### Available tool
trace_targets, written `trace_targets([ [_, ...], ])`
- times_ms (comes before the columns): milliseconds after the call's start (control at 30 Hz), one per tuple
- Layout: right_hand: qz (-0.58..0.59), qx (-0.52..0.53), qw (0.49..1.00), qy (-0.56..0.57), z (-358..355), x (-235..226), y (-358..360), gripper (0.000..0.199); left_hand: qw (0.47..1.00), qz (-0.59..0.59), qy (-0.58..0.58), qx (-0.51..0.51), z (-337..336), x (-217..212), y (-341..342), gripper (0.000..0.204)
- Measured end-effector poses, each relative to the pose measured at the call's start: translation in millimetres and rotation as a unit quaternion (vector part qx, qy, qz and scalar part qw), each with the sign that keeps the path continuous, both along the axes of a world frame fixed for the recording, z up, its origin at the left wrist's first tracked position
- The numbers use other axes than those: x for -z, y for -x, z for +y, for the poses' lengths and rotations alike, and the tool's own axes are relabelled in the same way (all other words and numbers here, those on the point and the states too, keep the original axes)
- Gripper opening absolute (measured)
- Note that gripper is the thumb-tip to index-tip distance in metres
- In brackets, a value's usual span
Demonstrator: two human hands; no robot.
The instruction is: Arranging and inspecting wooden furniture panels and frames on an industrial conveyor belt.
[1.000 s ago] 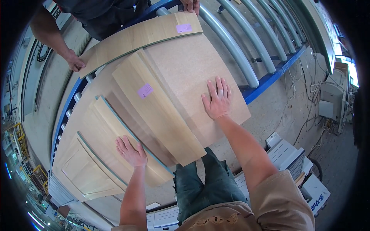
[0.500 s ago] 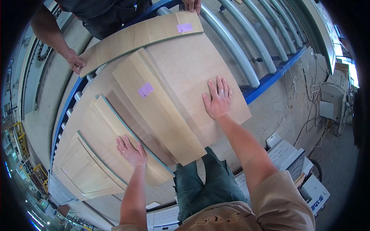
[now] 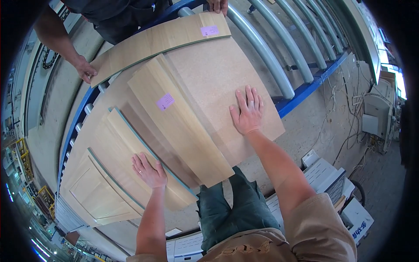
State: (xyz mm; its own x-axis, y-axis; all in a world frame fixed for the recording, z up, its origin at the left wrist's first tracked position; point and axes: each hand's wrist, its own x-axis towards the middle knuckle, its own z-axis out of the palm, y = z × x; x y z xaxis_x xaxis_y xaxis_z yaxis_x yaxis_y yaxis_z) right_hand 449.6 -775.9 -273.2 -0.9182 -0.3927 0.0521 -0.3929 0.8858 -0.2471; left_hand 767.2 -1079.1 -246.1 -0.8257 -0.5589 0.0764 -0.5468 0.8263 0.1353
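Several light wooden panels lie overlapped on a roller conveyor. My right hand [image 3: 247, 112] rests flat, fingers spread, on a large plain brown board [image 3: 218, 78]. My left hand [image 3: 149, 170] lies flat on a narrower veneered panel with a green edge [image 3: 131, 153]. Between them a long veneered strip [image 3: 179, 126] carries a purple sticker [image 3: 165, 101]. Across the conveyor a person in dark clothes holds a curved veneered panel [image 3: 161, 41] at both ends, one hand [image 3: 85, 70] at its left and another hand [image 3: 217, 5] at its right.
Grey conveyor rollers [image 3: 266, 48] in a blue frame [image 3: 310, 85] run to the upper right. A framed door-like panel [image 3: 98, 192] lies at the lower left. White machine cabinets [image 3: 331, 183] and loose cables [image 3: 349, 118] stand on the floor to my right.
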Motion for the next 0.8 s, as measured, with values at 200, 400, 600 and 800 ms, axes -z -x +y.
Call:
trace_targets([
  [200,0.003,0.000,1.000,-0.005,0.0,-0.4,-0.1,0.066,1.000,0.000,-0.001,0.001,0.6,-0.5,0.9,0.073],
  [400,-0.001,0.001,1.000,-0.001,-1.1,-0.7,0.7,0.066,1.000,-0.005,-0.001,0.001,-0.4,-0.4,0.3,0.073],
  [600,0.000,0.002,1.000,-0.004,-1.9,-2.3,0.0,0.065,1.000,-0.002,-0.006,-0.004,-0.5,0.0,0.0,0.072],
  [800,0.001,0.002,1.000,0.003,-1.9,-2.7,-0.3,0.065,1.000,0.003,-0.006,-0.001,-0.4,-0.7,-0.1,0.072],
])
